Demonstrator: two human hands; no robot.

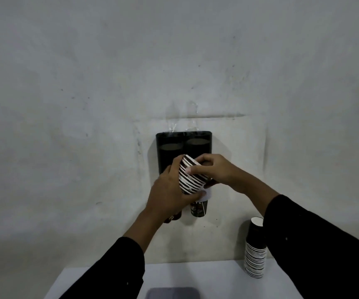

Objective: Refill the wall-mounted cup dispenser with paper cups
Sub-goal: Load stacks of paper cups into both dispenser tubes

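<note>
A black two-tube cup dispenser (184, 145) hangs on the wall, taped at its top. A dark cup (199, 209) pokes out below its right tube; another below the left tube is mostly hidden by my left wrist. In front of the dispenser I hold a short nested stack of black-and-white rimmed paper cups (190, 176), tilted with bases up toward the wall. My left hand (170, 195) grips the stack from the left and below. My right hand (213, 169) pinches it from the right, thumb across its side.
A tall upside-down stack of paper cups (256, 249) stands at the back right of the white table (217, 277), partly behind my right sleeve. A grey flat object (173, 293) lies at the table's near edge. The wall is bare and scuffed.
</note>
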